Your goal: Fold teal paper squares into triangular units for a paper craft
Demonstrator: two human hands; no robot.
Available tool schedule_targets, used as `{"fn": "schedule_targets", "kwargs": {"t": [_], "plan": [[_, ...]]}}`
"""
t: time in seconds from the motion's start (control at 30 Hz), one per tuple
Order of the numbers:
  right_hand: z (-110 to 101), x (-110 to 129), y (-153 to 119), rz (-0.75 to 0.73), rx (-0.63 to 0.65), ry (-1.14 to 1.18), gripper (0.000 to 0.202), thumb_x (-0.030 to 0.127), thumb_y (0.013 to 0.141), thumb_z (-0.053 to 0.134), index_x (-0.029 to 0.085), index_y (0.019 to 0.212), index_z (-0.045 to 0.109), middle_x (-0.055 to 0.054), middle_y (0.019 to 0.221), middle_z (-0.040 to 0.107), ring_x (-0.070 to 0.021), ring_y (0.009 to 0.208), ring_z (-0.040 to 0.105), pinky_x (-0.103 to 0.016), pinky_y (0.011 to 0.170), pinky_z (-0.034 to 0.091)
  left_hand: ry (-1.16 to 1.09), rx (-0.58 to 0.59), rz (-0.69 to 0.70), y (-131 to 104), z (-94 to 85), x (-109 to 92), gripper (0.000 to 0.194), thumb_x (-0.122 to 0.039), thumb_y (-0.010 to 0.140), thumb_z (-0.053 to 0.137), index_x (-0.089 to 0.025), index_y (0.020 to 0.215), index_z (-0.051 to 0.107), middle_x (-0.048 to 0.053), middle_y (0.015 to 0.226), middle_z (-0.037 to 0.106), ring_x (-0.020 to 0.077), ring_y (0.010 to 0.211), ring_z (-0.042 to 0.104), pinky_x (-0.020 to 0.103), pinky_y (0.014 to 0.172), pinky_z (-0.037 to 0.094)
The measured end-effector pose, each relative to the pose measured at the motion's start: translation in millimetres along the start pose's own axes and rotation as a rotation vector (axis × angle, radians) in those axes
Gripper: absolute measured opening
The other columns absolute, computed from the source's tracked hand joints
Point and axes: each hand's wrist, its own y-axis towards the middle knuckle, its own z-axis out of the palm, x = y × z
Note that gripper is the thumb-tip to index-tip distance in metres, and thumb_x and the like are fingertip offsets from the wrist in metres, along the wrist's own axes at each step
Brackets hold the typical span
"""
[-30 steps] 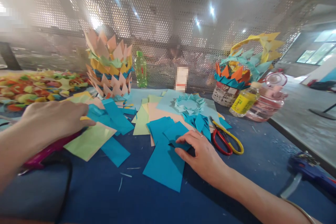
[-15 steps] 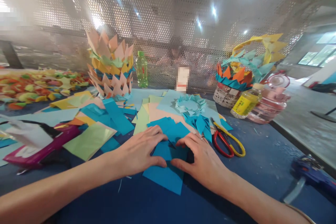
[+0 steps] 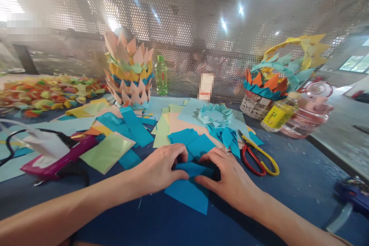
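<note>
- Left hand [image 3: 160, 167] has come from the left-side papers to the right hand [image 3: 235, 175].
- Between their fingertips, a bright-blue, flat-sided paper piece [image 3: 195, 169] bows upward, its surface smooth and matte.
- Both hands curl narrowly at its ends; I cannot tell how firmly they grip.
- It lies above a larger blue paper sheet [image 3: 190, 196] on the dark-blue tabletop [image 3: 115, 215].

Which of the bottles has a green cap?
The green bottle beside the paper stack; the yellow-labelled bottle near the pink jug has a pale cap.
</note>
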Motion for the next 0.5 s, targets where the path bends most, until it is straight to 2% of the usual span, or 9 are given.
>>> {"fn": "schedule_targets", "kwargs": {"t": [0.17, 0.33, 0.43, 0.5], "plan": [[2.5, -2.0, 0.6, -0.032, -0.037, 0.019, 0.018, 0.031, 0.085, 0.077, 0.020, 0.092, 0.064, -0.004, 0.093, 0.067, -0.0239, 0.091, 0.064, -0.038, 0.081, 0.049, -0.139, -0.045, -0.064, -3.8, -2.0, -5.9, 0.018, -0.025, 0.078, 0.070, -0.022, 0.079, 0.052, -0.008, 0.060, 0.046, 0.0135, 0.058, 0.044, 0.026, 0.055, 0.031], [4.6, -4.6, 1.1, -0.009, -0.088, 0.055, 0.013, 0.031, 0.089, 0.069, 0.021, 0.093, 0.063, -0.003, 0.087, 0.067, -0.0225, 0.083, 0.063, -0.034, 0.073, 0.047, -0.317, -0.117, -0.097, -4.0, -2.1, -5.3, 0.020, -0.030, 0.075, 0.070, -0.021, 0.080, 0.053, -0.005, 0.069, 0.052, 0.0133, 0.064, 0.048, 0.026, 0.059, 0.038], [4.0, -5.6, 2.2, 0.083, -0.077, 0.166, 0.023, 0.038, 0.092, 0.062, 0.021, 0.078, 0.056, 0.002, 0.067, 0.057, -0.0170, 0.062, 0.055, -0.029, 0.058, 0.039, -0.435, -0.130, -0.116, -0.3, -3.3, -1.3, 0.026, -0.035, 0.073, 0.070, -0.020, 0.088, 0.055, -0.003, 0.076, 0.055, 0.0141, 0.069, 0.054, 0.026, 0.064, 0.044], [3.3, -6.4, 3.4, 0.133, -0.070, 0.264, 0.032, 0.042, 0.094, 0.058, 0.022, 0.070, 0.048, 0.004, 0.060, 0.049, -0.0144, 0.056, 0.048, -0.028, 0.054, 0.034, -0.497, -0.126, -0.128, 2.2, -5.3, 1.5, 0.031, -0.037, 0.073, 0.070, -0.019, 0.094, 0.056, -0.002, 0.079, 0.058, 0.0151, 0.071, 0.057, 0.027, 0.066, 0.047]]}}
